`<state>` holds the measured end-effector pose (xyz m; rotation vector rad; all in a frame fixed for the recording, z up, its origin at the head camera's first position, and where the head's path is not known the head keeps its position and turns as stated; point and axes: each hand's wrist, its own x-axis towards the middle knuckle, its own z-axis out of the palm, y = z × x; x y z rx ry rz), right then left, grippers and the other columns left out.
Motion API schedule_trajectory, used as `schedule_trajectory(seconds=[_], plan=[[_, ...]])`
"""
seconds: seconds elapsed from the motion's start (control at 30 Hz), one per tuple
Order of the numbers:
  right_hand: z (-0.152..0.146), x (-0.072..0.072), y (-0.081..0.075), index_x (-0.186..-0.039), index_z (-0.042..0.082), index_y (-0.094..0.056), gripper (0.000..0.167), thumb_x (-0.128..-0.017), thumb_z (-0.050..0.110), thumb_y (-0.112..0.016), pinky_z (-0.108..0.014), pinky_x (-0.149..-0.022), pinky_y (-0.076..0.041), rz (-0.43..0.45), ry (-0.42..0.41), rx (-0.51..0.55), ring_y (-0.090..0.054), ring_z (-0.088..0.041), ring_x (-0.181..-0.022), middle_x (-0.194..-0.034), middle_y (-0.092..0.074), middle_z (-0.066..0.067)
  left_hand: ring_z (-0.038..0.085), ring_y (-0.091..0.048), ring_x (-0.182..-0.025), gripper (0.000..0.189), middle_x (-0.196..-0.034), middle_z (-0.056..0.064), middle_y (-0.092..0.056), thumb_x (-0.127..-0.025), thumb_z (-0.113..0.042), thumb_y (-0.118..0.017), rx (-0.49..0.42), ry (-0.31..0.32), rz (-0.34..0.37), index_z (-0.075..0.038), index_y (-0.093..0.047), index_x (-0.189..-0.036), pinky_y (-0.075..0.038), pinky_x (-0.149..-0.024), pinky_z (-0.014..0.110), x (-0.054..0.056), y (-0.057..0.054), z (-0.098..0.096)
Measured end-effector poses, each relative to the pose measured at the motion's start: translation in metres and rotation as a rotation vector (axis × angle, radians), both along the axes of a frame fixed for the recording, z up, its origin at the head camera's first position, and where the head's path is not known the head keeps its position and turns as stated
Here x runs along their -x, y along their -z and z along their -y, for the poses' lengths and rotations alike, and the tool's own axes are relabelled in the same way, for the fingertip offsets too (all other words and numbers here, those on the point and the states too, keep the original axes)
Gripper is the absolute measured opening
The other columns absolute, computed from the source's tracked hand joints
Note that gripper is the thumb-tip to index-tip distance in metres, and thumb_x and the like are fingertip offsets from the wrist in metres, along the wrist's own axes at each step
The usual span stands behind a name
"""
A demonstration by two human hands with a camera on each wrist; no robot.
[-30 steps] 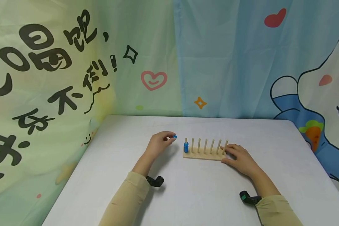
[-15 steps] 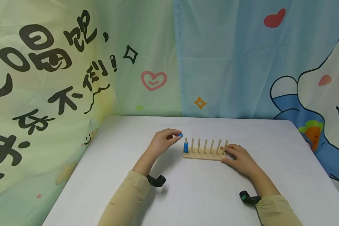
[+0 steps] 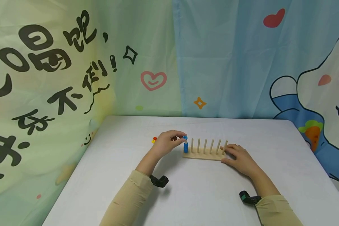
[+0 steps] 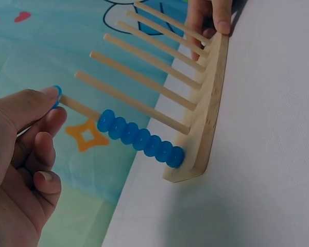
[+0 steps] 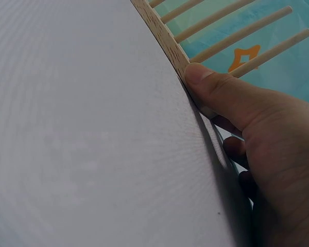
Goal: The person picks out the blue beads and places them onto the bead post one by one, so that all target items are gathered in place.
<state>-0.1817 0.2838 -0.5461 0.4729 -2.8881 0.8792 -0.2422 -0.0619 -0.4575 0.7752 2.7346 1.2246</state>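
My left hand (image 3: 169, 143) pinches a blue bead (image 4: 57, 95) between thumb and forefinger, right at the tip of the leftmost peg. Lower on that same peg sits a stack of several blue beads (image 4: 141, 139), reaching down to the base. The peg rack (image 3: 204, 154) is pale wood, a long flat base with a row of upright pegs; the other pegs bear no beads. At the rack's right end my right hand (image 3: 240, 159) grips the base, its thumb (image 5: 201, 77) on the front edge and its fingers behind, partly hidden.
A few small red and yellow beads (image 3: 154, 140) lie on the white table (image 3: 203, 194), just left of my left hand and partly hidden by it. Behind the table hangs a printed cloth (image 3: 220, 56). Each wrist wears a black camera (image 3: 159, 181).
My left hand has moved right, bringing the blue bead from beside the rack to the leftmost peg's tip. Red and yellow beads now show behind it. My right hand has stayed put.
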Motion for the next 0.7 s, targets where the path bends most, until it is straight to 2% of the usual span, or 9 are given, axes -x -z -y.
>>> schedule_trajectory(seconds=[0.37,0.5,0.7], plan=[[0.0,0.0,-0.001,-0.133,0.005,-0.06,0.059,-0.088,0.041,-0.073,-0.062,-0.105,-0.032,0.006,-0.001,-0.002,-0.045,-0.042,-0.129,-0.133,-0.056,-0.016,0.01,-0.055,-0.083,0.025,-0.1,-0.009,-0.068,-0.095,-0.036,-0.067,0.025,0.025,0.006,-0.023,-0.073,-0.115,-0.046,-0.064,0.022,0.001,0.01,-0.003],[0.0,0.0,-0.002,-0.132,0.005,-0.061,0.058,-0.088,0.041,-0.073,-0.062,-0.106,-0.032,0.004,-0.002,-0.001,-0.045,-0.041,-0.129,-0.132,-0.056,-0.015,0.009,-0.054,-0.083,0.025,-0.098,-0.011,-0.066,-0.094,-0.038,-0.067,0.063,0.016,0.003,-0.026,-0.073,-0.115,-0.045,-0.063,0.021,0.002,0.016,-0.003],[0.0,-0.001,-0.003,-0.132,0.006,-0.061,0.057,-0.088,0.04,-0.073,-0.062,-0.106,-0.032,0.003,-0.004,-0.001,-0.045,-0.041,-0.129,-0.132,-0.056,-0.015,0.01,-0.054,-0.083,0.022,-0.096,-0.01,-0.065,-0.094,-0.034,-0.068,0.064,0.017,0.0,-0.026,-0.073,-0.114,-0.044,-0.065,0.021,0.003,0.021,-0.002]])
